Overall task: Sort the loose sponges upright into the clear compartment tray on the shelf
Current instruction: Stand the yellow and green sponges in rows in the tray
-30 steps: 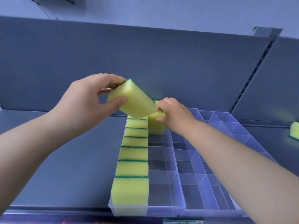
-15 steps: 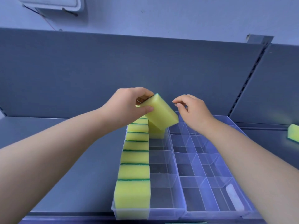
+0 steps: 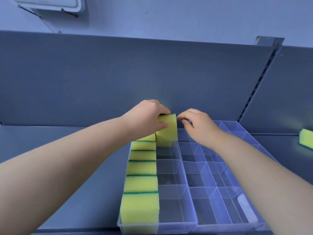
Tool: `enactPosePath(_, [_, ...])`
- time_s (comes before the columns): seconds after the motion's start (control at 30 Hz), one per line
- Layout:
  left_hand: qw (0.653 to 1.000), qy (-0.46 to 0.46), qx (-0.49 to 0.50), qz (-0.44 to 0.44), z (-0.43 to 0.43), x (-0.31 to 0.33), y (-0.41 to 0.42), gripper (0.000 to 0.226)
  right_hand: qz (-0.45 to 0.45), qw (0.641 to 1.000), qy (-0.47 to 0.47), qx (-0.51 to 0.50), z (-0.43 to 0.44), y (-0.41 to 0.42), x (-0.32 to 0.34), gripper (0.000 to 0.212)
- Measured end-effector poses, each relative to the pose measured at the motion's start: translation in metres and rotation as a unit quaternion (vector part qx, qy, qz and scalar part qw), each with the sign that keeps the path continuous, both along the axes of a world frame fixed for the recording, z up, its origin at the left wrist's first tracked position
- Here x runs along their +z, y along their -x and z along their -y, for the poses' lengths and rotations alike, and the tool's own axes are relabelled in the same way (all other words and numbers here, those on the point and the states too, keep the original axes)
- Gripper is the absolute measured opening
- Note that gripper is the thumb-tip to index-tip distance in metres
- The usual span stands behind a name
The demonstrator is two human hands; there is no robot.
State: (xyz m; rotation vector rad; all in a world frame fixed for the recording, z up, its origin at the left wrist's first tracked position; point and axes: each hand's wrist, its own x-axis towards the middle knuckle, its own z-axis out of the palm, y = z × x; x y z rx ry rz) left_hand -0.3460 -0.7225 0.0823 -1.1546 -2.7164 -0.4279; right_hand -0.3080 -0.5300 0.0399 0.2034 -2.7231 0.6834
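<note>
My left hand grips a yellow sponge with a green edge, holding it upright over the far end of the clear compartment tray. It sits above another sponge standing in the second column's far compartment. My right hand hovers just right of the held sponge, fingertips curled and touching its upper right corner. Several sponges stand upright in a row filling the tray's left column.
A loose sponge lies on the grey shelf at the far right. A second clear divided tray adjoins the first on the right. The shelf's back panel rises just behind the hands.
My left hand has carried the sponge forward and turned it upright over the far compartment. My right hand let go of the sponge in the tray and came up beside the held one.
</note>
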Motion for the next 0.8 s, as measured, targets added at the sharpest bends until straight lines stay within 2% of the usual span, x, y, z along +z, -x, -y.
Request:
enactPosePath(0.13, [0.999, 0.030, 0.016, 0.004, -0.004, -0.003, 0.002, 0.037, 0.010, 1.000, -0.019, 0.020, 0.005, 0.006, -0.003, 0.033])
enactPosePath(0.33, [0.998, 0.059, 0.004, -0.001, -0.010, -0.002, 0.003, 0.036, 0.043, 0.997, -0.054, 0.016, 0.008, 0.014, -0.010, 0.028])
enactPosePath(0.53, [0.994, 0.103, 0.008, -0.026, -0.015, -0.002, 0.001, 0.033, 0.033, 0.998, -0.040, 0.023, 0.006, 0.010, -0.005, 0.042])
enactPosePath(0.7, [0.973, 0.199, 0.017, -0.116, -0.022, -0.002, -0.001, 0.025, 0.043, 0.998, -0.046, 0.024, 0.006, 0.009, -0.009, 0.042])
enactPosePath(0.8, [0.950, 0.282, 0.018, -0.135, -0.023, -0.008, -0.001, 0.020, 0.047, 0.998, -0.049, 0.018, 0.008, 0.009, -0.013, 0.044])
